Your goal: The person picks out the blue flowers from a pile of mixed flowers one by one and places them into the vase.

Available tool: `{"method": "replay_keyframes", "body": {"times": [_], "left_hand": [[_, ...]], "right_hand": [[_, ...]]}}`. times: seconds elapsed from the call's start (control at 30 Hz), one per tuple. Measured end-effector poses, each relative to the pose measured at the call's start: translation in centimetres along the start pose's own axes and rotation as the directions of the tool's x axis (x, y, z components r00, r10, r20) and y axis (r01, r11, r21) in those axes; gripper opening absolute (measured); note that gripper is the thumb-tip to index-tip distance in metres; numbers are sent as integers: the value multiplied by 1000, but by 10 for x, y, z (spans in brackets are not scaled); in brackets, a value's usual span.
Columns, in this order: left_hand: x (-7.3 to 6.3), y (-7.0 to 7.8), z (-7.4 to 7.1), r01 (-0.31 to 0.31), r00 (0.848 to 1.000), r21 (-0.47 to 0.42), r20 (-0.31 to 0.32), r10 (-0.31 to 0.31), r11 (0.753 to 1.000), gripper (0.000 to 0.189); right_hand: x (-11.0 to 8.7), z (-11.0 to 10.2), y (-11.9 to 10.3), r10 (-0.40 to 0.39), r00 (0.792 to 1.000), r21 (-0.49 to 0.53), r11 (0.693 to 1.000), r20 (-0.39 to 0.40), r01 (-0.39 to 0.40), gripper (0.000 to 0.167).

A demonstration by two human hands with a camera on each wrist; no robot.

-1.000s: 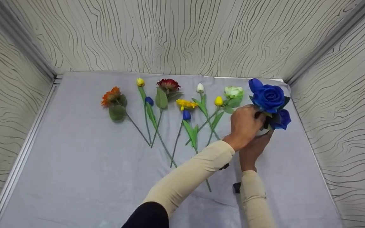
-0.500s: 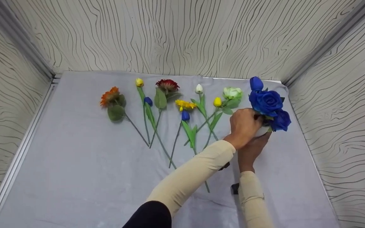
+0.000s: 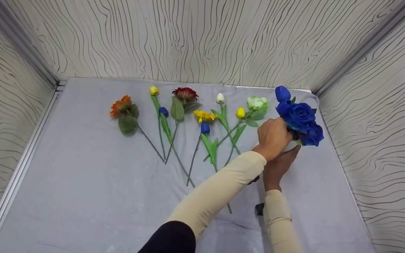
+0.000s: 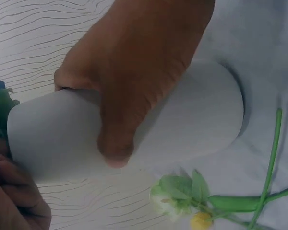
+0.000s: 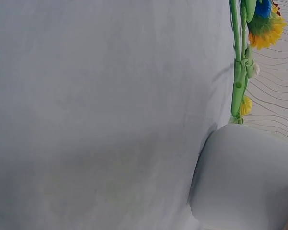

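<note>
A white vase (image 4: 192, 120) stands on the cloth at the right, with blue roses (image 3: 301, 116) and a blue tulip (image 3: 282, 93) at its mouth. My right hand (image 3: 280, 167) grips the vase round its body; in the left wrist view the same right hand (image 4: 134, 72) lies across the vase with the thumb showing. Just below the roses, at the rim, my left hand (image 3: 274, 137) has curled fingers and holds the blue rose stems. The part between its fingers is hidden in the head view. A corner of the left hand (image 4: 19, 196) shows by the rim in the left wrist view.
Loose artificial flowers lie in a row to the left: an orange flower (image 3: 121, 106), a red flower (image 3: 185, 93), a yellow flower (image 3: 204, 116), a light green rose (image 3: 257, 103) and several tulips. Patterned walls enclose the grey cloth (image 3: 100, 196) at the back and sides.
The blue roses and tulip have tilted and shifted slightly in the vase. My left hand has moved slightly at the rim. The right hand stays on the vase.
</note>
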State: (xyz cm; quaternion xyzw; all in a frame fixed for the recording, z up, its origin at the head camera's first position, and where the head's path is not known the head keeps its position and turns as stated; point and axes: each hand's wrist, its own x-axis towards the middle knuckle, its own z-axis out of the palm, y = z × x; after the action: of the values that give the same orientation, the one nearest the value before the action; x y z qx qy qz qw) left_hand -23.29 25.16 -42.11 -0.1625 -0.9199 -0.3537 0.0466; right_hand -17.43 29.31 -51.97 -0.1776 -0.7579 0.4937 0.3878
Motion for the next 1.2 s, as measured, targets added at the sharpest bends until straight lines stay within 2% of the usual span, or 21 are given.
{"method": "replay_keyframes", "body": {"times": [0.2, 0.27, 0.37, 0.5, 0.6, 0.7, 0.77, 0.8, 0.9, 0.97, 1.07, 1.13, 1.2], "left_hand": [[6, 9, -1, 38, 998, 152, 53, -46, 988, 25], [7, 10, 1, 45, 996, 168, 64, -57, 985, 24], [7, 10, 2, 56, 995, 176, 67, -69, 983, 23], [4, 8, 2, 29, 997, 174, 66, -41, 984, 25], [-1, 2, 1, -17, 998, 114, 60, 10, 993, 30], [-7, -6, -3, -85, 996, 4, 31, 85, 996, 33], [-12, -11, -6, -131, 991, -66, -7, 131, 989, 31], [-14, -14, -8, -153, 988, -99, -30, 150, 983, 28], [-22, -26, -14, -192, 979, -163, -105, 177, 968, 20], [-28, -37, -19, -191, 974, -185, -159, 162, 964, 16], [-37, -57, -26, -133, 972, -219, -221, 83, 967, 15], [-42, -73, -31, -67, 969, -245, -247, 4, 967, 14], [-46, -89, -34, 1, 961, -270, -265, -75, 963, 13]], "right_hand": [[4, 4, 36, -17, 1000, -47, 999, -16, 17, 85], [4, 3, 36, -26, 1000, -49, 999, -16, 25, 84], [4, 2, 38, 2, 1000, -92, 996, -7, -3, 90], [4, 1, 40, 30, 1000, -143, 989, -1, -30, 94], [6, 2, 40, 0, 1000, -142, 990, 3, 0, 87], [9, 4, 37, -33, 999, -181, 983, 5, 33, 76], [10, 4, 34, -42, 999, -218, 975, -1, 40, 64], [10, 4, 32, -34, 999, -205, 978, -4, 33, 59], [5, 5, 27, -27, 999, -155, 988, -19, 23, 59], [-6, 4, 21, -3, 999, -102, 995, -50, -2, 71], [-27, 3, 8, 31, 992, -47, 998, -120, -37, 90], [-41, 4, -1, 58, 987, -10, 998, -153, -60, 92], [-52, 4, -8, 60, 987, 22, 998, -148, -58, 89]]}}
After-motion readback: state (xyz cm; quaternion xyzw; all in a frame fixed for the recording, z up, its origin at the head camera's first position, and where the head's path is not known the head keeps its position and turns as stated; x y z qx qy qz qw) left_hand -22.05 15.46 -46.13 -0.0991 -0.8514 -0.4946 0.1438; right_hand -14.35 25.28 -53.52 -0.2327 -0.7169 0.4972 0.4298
